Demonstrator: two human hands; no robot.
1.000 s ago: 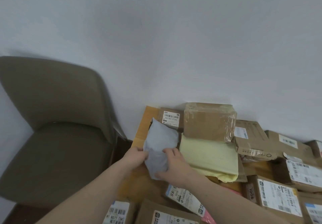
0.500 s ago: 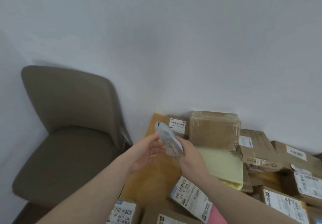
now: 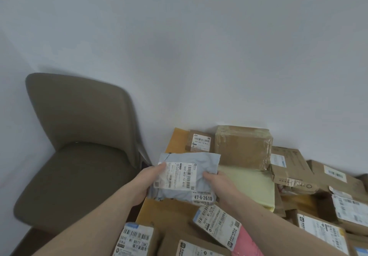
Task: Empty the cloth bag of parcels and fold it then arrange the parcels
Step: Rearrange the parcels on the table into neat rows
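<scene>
Grey parcel held label-up above table corner, gripped at left edge by left hand, at right edge by right hand; fingers curled round it. Folded yellow bag just beside.

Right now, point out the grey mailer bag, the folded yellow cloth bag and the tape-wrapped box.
grey mailer bag (image 3: 207, 163): head view, bare upper right part above its label.
folded yellow cloth bag (image 3: 247, 184): head view, middle of its top face.
tape-wrapped box (image 3: 242, 146): head view, front face.
</scene>
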